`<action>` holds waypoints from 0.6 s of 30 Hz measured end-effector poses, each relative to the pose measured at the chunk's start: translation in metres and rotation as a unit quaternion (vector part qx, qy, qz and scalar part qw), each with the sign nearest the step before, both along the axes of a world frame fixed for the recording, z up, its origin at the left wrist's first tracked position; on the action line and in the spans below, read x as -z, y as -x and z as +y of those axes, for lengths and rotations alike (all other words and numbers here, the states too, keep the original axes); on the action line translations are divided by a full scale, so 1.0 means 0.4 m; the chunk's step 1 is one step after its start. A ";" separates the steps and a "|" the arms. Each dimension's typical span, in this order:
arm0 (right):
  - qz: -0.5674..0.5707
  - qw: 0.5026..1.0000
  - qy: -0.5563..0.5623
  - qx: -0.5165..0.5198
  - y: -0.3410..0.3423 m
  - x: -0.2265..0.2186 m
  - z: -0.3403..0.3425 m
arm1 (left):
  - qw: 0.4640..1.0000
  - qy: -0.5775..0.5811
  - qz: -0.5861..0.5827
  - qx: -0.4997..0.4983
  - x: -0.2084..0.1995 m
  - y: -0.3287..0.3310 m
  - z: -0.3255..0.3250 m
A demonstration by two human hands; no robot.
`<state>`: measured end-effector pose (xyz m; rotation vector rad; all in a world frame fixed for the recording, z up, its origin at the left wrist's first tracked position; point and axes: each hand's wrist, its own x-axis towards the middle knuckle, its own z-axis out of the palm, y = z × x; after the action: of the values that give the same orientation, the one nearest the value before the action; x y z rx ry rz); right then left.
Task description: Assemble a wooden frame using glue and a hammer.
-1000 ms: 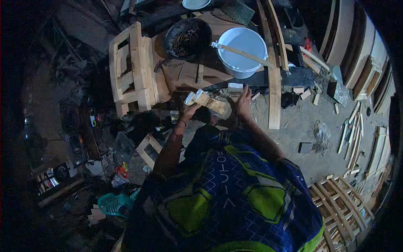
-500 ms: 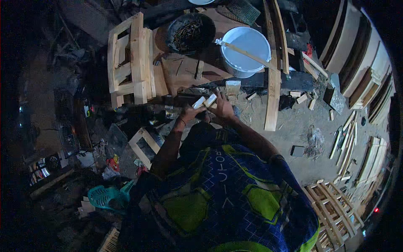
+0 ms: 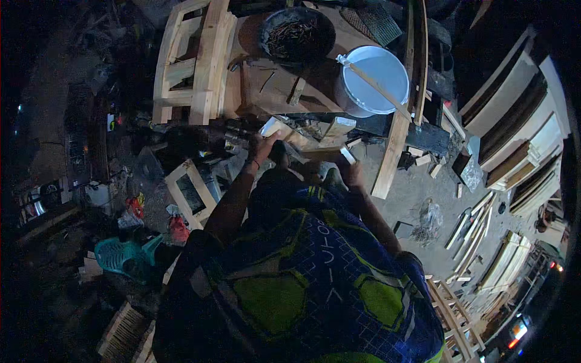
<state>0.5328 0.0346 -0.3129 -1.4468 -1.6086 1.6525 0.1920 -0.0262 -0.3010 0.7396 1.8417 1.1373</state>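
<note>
My left hand grips a short wooden block with a pale, bright end, just in front of the low work surface. Lower and to the right, my right hand is closed around a second wooden block, whose whitish end tilts up beside the fingers. The two blocks lie close to each other, over my knees; whether they touch I cannot tell. Another light-ended wood block stands beyond them, near the bucket. My fingertips are partly hidden in shadow.
On the work surface are a dark bowl of nails, a hammer and a wooden frame. A white bucket with a stick across it stands to the right, beside a long plank. A teal plastic chair lies left.
My hands have moved apart, the right one lower and to the right. The blocks, held upright close together before, now lie at different angles. The whole view has shifted slightly.
</note>
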 end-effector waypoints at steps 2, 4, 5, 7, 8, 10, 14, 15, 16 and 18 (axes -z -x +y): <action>0.008 0.992 -0.068 -0.110 -0.011 -0.023 0.041 | 0.999 0.011 0.043 -0.012 0.011 0.000 0.011; 0.079 0.976 -0.122 -0.162 -0.009 -0.050 0.076 | 0.997 -0.060 0.051 0.019 0.034 0.004 0.018; 0.066 0.972 -0.119 -0.194 -0.005 -0.060 0.093 | 0.998 -0.045 0.046 0.010 0.050 0.004 0.021; 0.065 0.970 -0.128 -0.196 0.015 -0.071 0.117 | 0.997 -0.044 0.060 -0.014 0.086 0.007 0.028; 0.082 0.967 -0.141 -0.197 0.029 -0.071 0.127 | 0.996 -0.039 0.076 -0.017 0.105 0.007 0.030; -0.020 0.948 -0.261 -0.184 0.055 -0.063 0.145 | 0.990 0.035 0.134 0.015 0.132 0.023 0.031; 0.008 0.962 -0.227 -0.153 0.082 -0.045 0.164 | 0.997 0.023 0.070 0.038 0.133 0.046 0.011; -0.020 0.965 -0.207 -0.161 0.085 -0.046 0.166 | 0.999 0.019 0.036 0.028 0.119 0.050 0.004; -0.028 0.960 -0.203 -0.192 0.085 -0.048 0.165 | 1.000 0.015 0.002 0.017 0.101 0.051 -0.001; -0.061 0.949 -0.206 -0.230 0.088 -0.059 0.164 | 0.999 0.004 -0.037 -0.012 0.048 0.052 -0.006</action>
<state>0.4977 0.1000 -0.2894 -1.0262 -2.3296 1.3372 0.1712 -0.0284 -0.3204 0.6626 1.7964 1.1567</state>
